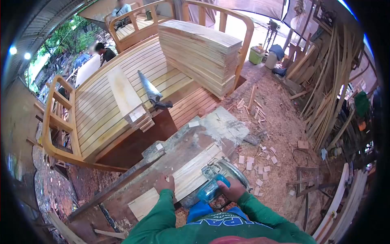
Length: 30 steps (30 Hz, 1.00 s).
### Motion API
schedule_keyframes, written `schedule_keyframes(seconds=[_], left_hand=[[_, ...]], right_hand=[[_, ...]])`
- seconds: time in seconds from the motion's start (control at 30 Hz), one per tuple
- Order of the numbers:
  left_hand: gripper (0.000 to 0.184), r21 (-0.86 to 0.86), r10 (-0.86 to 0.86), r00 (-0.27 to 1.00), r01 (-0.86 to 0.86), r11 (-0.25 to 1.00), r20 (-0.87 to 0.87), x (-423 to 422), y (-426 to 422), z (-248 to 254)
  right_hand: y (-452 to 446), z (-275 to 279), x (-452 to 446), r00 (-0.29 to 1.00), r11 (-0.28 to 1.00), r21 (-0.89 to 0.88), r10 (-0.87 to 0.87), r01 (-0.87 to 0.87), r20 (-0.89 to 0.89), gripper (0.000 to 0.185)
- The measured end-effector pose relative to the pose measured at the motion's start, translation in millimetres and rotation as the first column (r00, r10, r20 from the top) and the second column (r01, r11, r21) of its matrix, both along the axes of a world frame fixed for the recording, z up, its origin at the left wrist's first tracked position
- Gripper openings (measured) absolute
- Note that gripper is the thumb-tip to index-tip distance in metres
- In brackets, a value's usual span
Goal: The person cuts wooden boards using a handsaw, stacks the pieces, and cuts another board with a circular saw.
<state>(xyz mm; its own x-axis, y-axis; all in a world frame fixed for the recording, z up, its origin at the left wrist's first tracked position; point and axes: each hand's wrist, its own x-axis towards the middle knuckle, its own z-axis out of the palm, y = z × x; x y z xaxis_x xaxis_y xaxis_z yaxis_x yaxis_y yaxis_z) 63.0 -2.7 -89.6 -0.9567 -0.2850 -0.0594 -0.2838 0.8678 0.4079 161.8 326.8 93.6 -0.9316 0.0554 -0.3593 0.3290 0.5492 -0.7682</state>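
My right hand (232, 189) is closed around the handle of a blue circular saw (212, 188), whose metal guard and base lie at the right end of a pale wooden board (191, 173). The saw's blade is hidden. On the same board, left of the saw, my left hand (165, 183) grips the edge with its fingers bent. Under the board is a worn wooden work table (138, 185), with a dusty light patch at its far right end and small offcuts on top.
Beyond the table stands a slatted wooden bed frame (95, 110) bearing a tall stack of boards (197, 53), a smaller pile (124, 89) and a handsaw (150, 90). Offcuts (260, 168) litter the sawdust floor. Long strips (331, 81) lean at right. Two people are farther back.
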Motion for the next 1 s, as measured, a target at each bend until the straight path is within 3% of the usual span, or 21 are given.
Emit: schedule_keyframes(seconds=[0.3, 0.4, 0.6, 0.7, 0.9, 1.0], left_hand=[[0.038, -0.026, -0.025, 0.999, 0.024, 0.999, -0.020, 0, -1, -5], [0.039, -0.014, -0.029, 1.000, 0.028, 1.000, -0.012, -1, -1, -2], [0.039, -0.017, -0.035, 0.999, 0.035, 0.999, -0.009, -1, -2, -7], [0.040, -0.047, -0.043, 0.997, 0.040, 0.998, -0.061, 0, -4, -16], [0.038, -0.011, -0.039, 0.998, 0.039, 0.999, 0.042, -1, -3, -7], [0.037, -0.030, -0.040, 0.999, 0.040, 0.999, 0.008, 0, 0, -3]], right_hand=[[3, -9, 2, 0.999, 1.000, 0.014, 0.014, -0.013, -0.029, 0.065], [0, -1, 2, 0.999, 1.000, -0.007, -0.018, 0.017, -0.033, 0.056], [-2, 4, 2, 0.999, 0.999, 0.031, -0.031, 0.031, 0.008, 0.057], [-1, 1, 3, 1.000, 0.999, 0.037, -0.015, 0.014, 0.025, 0.069], [-1, -2, 3, 1.000, 1.000, 0.021, -0.022, 0.023, -0.003, 0.069], [-3, 4, 2, 1.000, 0.999, 0.014, -0.029, 0.029, -0.007, 0.068]])
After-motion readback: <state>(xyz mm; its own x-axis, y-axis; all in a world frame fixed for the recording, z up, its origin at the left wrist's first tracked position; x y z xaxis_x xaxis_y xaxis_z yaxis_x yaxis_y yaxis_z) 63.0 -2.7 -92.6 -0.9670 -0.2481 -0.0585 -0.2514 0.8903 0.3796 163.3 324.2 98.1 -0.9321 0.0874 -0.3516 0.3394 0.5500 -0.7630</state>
